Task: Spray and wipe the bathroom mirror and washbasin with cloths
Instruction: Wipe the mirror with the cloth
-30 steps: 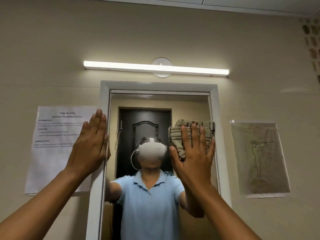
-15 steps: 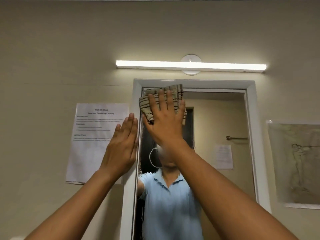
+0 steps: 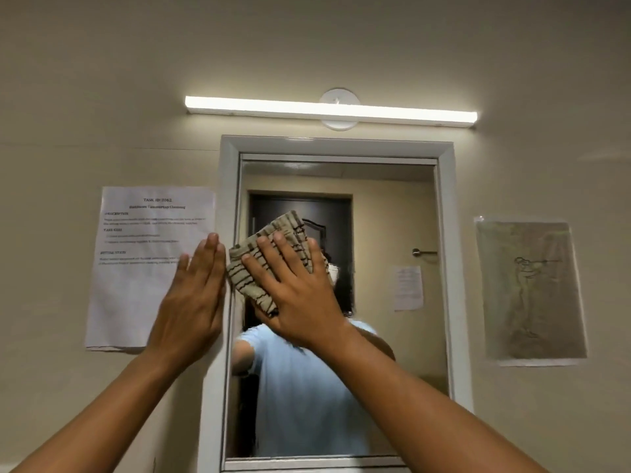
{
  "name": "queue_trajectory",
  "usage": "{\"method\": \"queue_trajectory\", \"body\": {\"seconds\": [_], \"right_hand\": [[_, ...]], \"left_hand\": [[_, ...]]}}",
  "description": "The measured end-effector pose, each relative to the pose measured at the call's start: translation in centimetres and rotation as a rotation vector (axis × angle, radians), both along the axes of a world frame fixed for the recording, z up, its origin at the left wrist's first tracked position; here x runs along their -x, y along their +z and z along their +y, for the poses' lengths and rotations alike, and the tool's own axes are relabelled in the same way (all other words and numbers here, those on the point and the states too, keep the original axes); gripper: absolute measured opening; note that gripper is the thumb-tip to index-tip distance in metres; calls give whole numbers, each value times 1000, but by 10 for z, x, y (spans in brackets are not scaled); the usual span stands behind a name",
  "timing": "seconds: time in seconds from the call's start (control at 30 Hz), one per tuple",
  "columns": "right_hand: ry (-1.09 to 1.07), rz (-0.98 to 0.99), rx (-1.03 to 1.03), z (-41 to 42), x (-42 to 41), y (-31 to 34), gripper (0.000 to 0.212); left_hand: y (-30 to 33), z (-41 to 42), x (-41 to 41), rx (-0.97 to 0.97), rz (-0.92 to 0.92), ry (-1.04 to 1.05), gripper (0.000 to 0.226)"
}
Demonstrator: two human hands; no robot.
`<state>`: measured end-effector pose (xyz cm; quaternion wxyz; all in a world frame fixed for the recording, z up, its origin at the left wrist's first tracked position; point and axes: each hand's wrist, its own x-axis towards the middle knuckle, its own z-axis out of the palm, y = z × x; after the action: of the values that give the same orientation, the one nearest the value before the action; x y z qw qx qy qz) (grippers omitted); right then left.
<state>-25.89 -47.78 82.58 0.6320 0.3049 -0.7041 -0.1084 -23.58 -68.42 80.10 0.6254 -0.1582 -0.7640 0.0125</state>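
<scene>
My right hand (image 3: 300, 295), fingers spread, presses the beige dark-striped cloth (image 3: 269, 261) against the white-framed wall mirror (image 3: 392, 213) near its left edge; my left hand (image 3: 194, 302) lies flat on the frame.

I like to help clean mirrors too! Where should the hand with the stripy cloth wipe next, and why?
Probably sweep it sideways to the right. The right hand presses the striped cloth flat on the mirror near its left edge, beside the white frame, so the wide glass to the right seems not yet reached on this pass. The left hand rests flat by the frame, bracing.
</scene>
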Motion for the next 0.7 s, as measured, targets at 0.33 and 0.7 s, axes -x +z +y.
{"method": "queue_trajectory", "body": {"seconds": [0.33,0.7], "right_hand": [[-103,-74,400,134,3,36,69],[-128,-146,754,110,0,-39,72]], "left_hand": [[1,0,0,41,7,44,71],[-11,3,-7,17,-47,32,75]]}}
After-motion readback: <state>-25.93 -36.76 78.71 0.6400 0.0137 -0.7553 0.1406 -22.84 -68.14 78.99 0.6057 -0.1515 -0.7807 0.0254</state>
